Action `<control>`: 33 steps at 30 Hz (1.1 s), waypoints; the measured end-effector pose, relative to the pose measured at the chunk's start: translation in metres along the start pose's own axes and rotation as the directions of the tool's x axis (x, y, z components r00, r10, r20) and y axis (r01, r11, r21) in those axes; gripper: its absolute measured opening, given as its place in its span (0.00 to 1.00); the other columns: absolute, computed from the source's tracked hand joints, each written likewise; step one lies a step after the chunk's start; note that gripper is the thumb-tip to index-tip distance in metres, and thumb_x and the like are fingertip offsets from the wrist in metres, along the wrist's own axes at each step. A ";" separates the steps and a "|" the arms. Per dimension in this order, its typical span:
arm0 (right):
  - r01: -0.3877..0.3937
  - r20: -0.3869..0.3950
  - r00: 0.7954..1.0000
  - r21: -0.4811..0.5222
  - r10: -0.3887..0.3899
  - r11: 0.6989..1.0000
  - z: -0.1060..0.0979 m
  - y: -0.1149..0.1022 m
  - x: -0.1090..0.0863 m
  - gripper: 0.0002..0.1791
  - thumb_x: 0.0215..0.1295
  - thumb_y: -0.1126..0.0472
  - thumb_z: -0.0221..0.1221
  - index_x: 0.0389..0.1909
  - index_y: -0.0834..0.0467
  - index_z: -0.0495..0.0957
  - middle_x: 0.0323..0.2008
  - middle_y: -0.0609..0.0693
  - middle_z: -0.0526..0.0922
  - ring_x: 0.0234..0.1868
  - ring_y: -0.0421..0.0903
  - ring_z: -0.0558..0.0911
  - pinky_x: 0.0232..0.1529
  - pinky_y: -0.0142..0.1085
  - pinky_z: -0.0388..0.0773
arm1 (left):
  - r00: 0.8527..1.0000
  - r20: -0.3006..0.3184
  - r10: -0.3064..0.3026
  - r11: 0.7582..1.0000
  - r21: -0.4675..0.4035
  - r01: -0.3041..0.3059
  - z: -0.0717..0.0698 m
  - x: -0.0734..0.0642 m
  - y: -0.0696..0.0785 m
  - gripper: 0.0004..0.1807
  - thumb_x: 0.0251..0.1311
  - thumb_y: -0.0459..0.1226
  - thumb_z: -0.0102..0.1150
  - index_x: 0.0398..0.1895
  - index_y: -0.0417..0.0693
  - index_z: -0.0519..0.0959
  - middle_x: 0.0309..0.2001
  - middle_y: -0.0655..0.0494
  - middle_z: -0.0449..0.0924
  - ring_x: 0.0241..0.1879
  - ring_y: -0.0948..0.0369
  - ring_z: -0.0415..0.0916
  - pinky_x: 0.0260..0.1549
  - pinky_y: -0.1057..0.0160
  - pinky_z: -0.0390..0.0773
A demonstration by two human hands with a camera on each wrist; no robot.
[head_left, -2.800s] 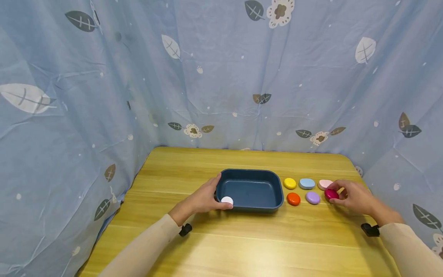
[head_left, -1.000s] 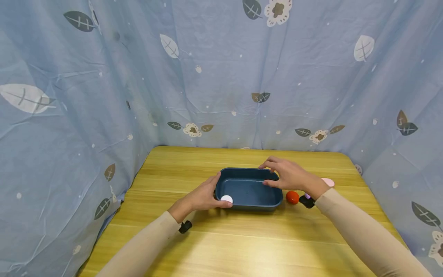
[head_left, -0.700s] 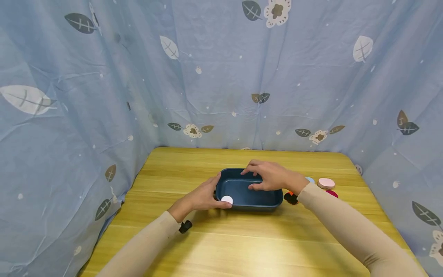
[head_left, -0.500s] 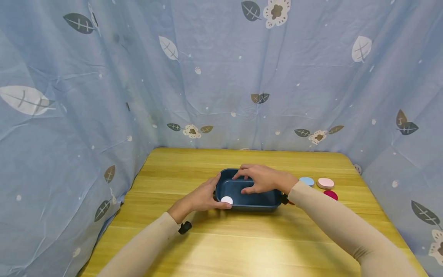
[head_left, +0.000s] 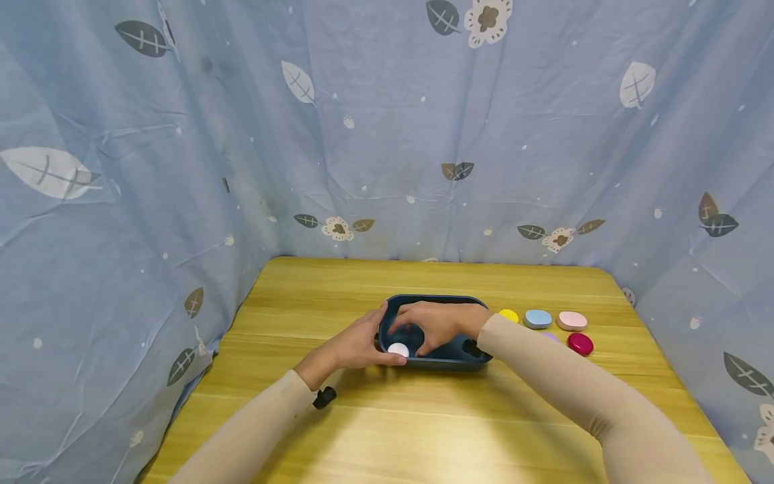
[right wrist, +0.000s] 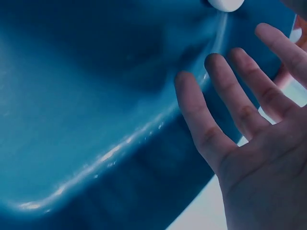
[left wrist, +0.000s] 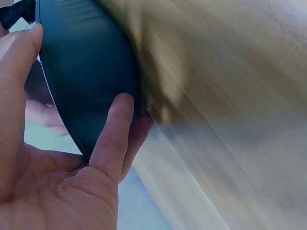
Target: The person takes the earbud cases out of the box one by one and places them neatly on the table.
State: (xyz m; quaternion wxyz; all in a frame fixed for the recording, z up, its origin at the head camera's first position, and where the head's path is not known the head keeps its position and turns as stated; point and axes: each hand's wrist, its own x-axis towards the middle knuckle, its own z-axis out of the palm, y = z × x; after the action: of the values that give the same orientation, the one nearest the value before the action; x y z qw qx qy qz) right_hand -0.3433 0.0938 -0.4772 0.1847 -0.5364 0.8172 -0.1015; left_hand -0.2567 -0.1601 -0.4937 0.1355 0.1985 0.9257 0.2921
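A dark blue rectangular tray stands on the table, with a small white rounded piece in its near left corner. My left hand grips the tray's left end, thumb along the near side. In the left wrist view, fingers press against the tray's outer wall. My right hand reaches down inside the tray, fingers spread and bent a little, close to the white piece. The right wrist view shows those fingers holding nothing, and the white piece at the top edge.
Right of the tray lie a yellow piece, a light blue one, a pink one and a magenta one. A purple piece is mostly behind the right sleeve. A patterned curtain hangs behind the table.
My right hand has left the magenta piece, now lying on the table, and moved left into the tray near the white piece. My left hand stays on the tray's end.
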 end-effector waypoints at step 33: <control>0.054 0.013 0.998 0.070 -0.055 0.996 0.007 -0.002 0.020 0.22 0.74 0.59 0.81 0.65 0.48 0.90 0.60 0.43 0.92 0.48 0.34 0.89 0.52 0.27 0.89 | 1.000 -0.002 0.010 1.000 -0.025 -0.010 0.001 -0.002 0.002 0.75 0.69 0.65 0.80 0.99 0.43 0.40 0.95 0.34 0.53 0.90 0.36 0.65 0.86 0.33 0.73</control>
State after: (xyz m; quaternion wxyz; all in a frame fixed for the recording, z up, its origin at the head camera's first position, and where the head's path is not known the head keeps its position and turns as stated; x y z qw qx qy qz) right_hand -0.3458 0.0754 -0.4867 0.2063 -0.5526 0.7969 -0.1307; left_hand -0.2541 -0.1594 -0.4931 0.1357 0.2012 0.9211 0.3043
